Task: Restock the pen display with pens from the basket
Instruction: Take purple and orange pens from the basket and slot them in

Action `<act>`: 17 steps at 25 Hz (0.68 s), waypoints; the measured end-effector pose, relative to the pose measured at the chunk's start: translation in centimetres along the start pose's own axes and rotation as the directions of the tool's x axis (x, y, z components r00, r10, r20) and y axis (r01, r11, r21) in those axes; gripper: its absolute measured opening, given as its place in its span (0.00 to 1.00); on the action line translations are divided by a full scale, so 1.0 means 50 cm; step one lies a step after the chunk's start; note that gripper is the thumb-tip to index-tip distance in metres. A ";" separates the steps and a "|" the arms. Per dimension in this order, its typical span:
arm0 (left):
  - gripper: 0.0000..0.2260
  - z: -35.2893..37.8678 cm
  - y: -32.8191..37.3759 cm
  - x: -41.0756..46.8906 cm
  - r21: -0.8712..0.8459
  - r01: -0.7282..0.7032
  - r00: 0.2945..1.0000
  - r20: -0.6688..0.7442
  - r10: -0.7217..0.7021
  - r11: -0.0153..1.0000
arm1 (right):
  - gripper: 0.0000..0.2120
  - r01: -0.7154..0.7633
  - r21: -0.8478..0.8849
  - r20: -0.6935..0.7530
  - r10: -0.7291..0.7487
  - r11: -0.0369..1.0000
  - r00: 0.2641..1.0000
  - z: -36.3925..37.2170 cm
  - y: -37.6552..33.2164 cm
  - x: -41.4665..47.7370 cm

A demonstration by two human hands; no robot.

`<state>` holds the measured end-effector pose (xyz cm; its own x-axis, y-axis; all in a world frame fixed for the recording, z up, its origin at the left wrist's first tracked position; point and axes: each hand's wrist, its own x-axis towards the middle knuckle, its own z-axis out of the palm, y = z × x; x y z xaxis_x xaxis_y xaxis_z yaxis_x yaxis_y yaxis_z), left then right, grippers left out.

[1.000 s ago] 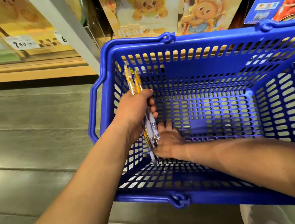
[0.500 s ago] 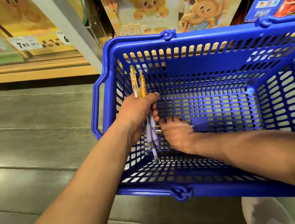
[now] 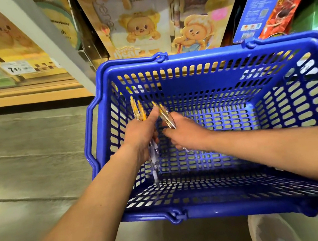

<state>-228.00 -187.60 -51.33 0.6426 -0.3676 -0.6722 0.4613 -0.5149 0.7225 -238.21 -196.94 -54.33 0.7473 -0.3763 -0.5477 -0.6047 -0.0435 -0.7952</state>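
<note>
Looking down into a blue slotted basket (image 3: 227,207) set on grey floor boards (image 3: 24,164), close against the foot of a shop shelf. Both bare forearms over the near rim, both hands inside, toward the basket's left wall. Left hand (image 3: 141,135) curled tight round a bundle of pens (image 3: 141,112), held roughly upright: clear orange-yellow tops sticking out above the fist, pale lilac-and-white ends poking out below the palm, hanging just above the basket's slotted bottom. Right hand (image 3: 185,134) just beside it, fingers closed round a second small bunch of pens (image 3: 166,117), tilted, yellow tops leaning up and left toward the other bundle, thin tips barely showing under the heel of the hand. Number of pens in either bunch: cannot tell, smeared by motion blur. The two bunches very near each other at the top; touching or not, impossible to say. Behind the basket, large boxes printed with cartoon bears (image 3: 138,29) in cream and yellow; to the right, a slanted blue box (image 3: 256,5) beside a red-and-black one (image 3: 282,5). To the left, a wooden shelf edge carrying a price tag (image 3: 16,69) marked 7.90. At the bottom edge, under the basket's near right corner, a pale blurred shape (image 3: 271,232), not identifiable.
</note>
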 end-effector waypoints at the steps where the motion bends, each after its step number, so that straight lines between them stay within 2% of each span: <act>1: 0.19 0.006 0.001 -0.003 0.004 -0.013 1.000 0.004 0.013 1.000 | 0.10 0.023 -0.015 -0.012 -0.023 1.000 1.000 0.000 -0.011 -0.011; 4: 0.23 0.026 0.010 -0.010 -0.002 -0.037 0.997 0.065 0.037 0.999 | 0.10 0.097 -0.133 -0.077 -0.108 0.986 0.991 0.002 -0.031 -0.026; 5: 0.25 0.030 0.011 -0.009 -0.004 -0.035 0.997 0.066 0.035 0.999 | 0.13 0.114 -0.170 -0.093 -0.132 0.979 0.987 0.004 -0.035 -0.026; 8: 0.20 0.025 0.010 -0.006 -0.019 -0.006 0.998 0.064 0.007 1.000 | 0.22 0.133 -0.186 -0.093 -0.152 0.974 0.984 0.009 -0.040 -0.029; 12: 0.20 0.012 0.010 -0.003 -0.079 0.056 0.991 0.122 -0.046 0.995 | 0.17 0.179 -0.129 -0.030 -0.184 0.975 0.982 0.009 -0.045 -0.026; 15: 0.15 0.005 0.022 -0.006 -0.178 0.042 0.992 0.124 -0.020 0.983 | 0.23 0.169 0.007 0.057 -0.169 0.986 0.984 -0.003 -0.061 -0.014; 17: 0.12 -0.001 0.029 -0.010 -0.225 0.026 0.994 0.107 -0.002 0.974 | 0.28 0.111 0.332 0.146 -0.167 0.937 0.975 -0.016 -0.059 -0.006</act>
<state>-227.60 -188.14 -49.93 0.5728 -0.4472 -0.6869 0.6035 -0.3370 0.7227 -236.88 -197.42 -51.63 0.8697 -0.2249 -0.4394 -0.3926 0.2245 -0.8919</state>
